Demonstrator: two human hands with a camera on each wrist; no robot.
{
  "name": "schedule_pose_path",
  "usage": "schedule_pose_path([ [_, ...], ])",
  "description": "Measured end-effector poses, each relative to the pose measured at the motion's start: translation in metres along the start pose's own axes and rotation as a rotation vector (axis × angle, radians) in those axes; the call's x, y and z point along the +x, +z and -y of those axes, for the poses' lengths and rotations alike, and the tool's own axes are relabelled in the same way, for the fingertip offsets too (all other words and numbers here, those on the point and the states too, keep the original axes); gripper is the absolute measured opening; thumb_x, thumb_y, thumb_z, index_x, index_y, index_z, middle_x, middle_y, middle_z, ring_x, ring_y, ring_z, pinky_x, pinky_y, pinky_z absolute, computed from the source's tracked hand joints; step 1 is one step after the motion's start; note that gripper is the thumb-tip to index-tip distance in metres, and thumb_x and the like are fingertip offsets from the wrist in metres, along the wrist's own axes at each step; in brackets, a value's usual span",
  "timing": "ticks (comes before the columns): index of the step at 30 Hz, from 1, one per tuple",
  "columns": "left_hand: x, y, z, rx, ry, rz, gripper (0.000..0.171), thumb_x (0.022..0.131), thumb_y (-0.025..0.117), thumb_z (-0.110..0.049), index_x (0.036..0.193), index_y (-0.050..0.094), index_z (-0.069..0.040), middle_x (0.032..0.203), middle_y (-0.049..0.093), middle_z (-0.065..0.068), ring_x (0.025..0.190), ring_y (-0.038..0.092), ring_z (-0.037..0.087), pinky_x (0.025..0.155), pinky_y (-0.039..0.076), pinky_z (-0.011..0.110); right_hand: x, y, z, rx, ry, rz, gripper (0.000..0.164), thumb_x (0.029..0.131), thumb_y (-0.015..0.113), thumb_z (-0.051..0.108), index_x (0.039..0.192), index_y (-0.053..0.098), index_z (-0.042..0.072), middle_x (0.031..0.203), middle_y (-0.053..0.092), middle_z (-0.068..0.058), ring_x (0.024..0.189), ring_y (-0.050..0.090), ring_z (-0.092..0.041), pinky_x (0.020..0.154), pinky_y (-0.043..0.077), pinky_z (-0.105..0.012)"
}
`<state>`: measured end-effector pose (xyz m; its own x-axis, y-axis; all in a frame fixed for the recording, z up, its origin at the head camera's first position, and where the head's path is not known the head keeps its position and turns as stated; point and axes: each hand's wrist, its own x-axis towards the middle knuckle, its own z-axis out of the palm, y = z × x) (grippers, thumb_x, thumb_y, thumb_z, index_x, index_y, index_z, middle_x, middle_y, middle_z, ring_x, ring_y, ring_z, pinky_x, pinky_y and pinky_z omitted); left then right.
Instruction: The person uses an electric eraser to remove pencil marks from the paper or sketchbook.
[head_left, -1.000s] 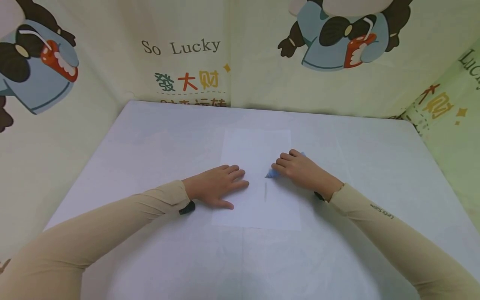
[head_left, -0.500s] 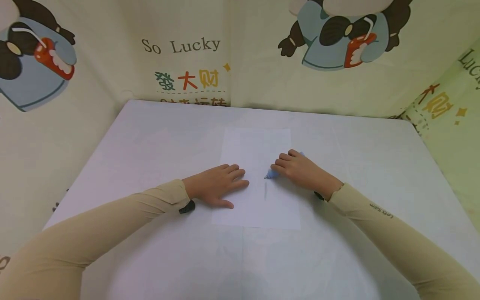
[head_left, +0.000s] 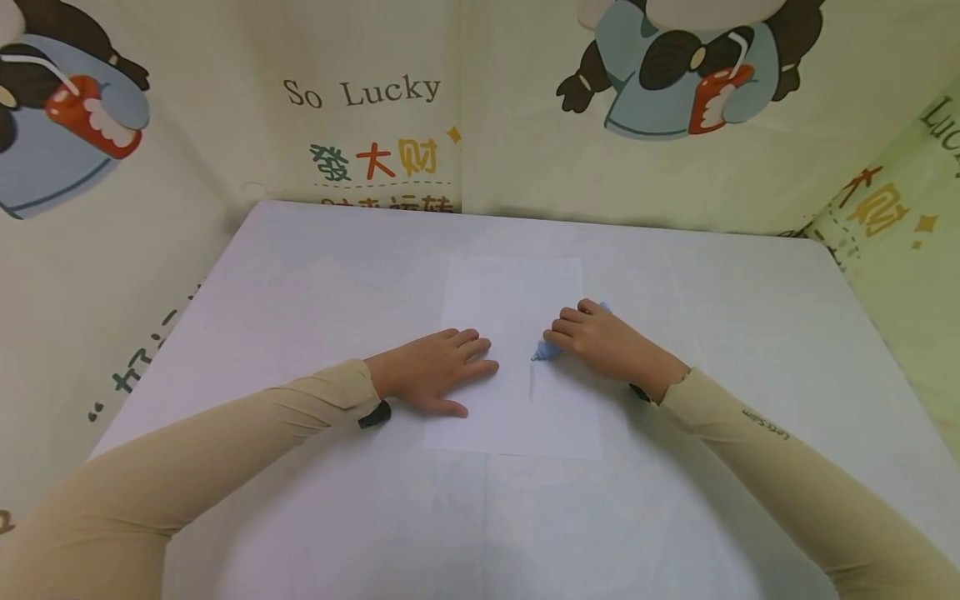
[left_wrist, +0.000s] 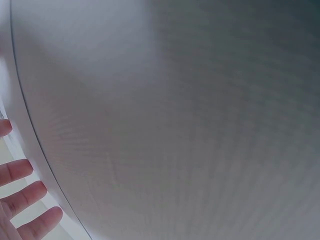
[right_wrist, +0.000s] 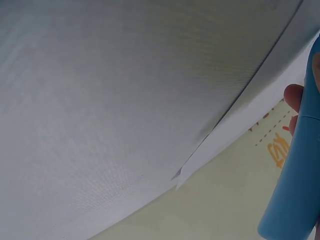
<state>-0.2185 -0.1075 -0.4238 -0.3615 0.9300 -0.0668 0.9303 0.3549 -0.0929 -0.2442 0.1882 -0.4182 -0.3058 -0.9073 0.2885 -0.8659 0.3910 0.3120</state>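
A white sheet of paper (head_left: 510,292) lies on the white table. My left hand (head_left: 438,371) rests on its left side, fingers spread and straight; its fingertips (left_wrist: 32,195) show at the left edge of the left wrist view. My right hand (head_left: 600,337) grips a thick blue pen (head_left: 547,350) with a cone-shaped tip, slanted down to the left. The tip is right at the upper end of a faint grey line (head_left: 532,383) on the paper. In the right wrist view the pen's smooth round barrel (right_wrist: 292,185) shows, with fingers partly hidden behind it.
The white table (head_left: 337,517) extends around the paper on all sides. Cream curtains with cartoon prints (head_left: 517,150) hang behind the far edge and along both sides. A dark wrist strap part (head_left: 375,414) sits under the left cuff.
The pen's tip has shifted very slightly toward me, closer to the faint line. My left hand has stayed in place. The left curtain's print has slid a little.
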Motion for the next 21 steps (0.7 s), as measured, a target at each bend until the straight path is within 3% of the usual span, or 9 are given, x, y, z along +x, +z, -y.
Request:
schedule_pose_path([
  [21,0.0039,0.0020,0.0004,0.003,-0.002,0.005,0.068,0.085,0.049,-0.062,0.133,0.042,-0.015,0.124,0.047,0.008,0.112,0.044,0.024,0.093,0.041,0.038,-0.0008,-0.0047,0.0011,-0.004,-0.020,0.045,0.023,0.077,0.071,0.001,0.099,0.065,0.008,0.088,0.066,-0.001,0.084,0.055,-0.017,0.070,0.037,-0.030],
])
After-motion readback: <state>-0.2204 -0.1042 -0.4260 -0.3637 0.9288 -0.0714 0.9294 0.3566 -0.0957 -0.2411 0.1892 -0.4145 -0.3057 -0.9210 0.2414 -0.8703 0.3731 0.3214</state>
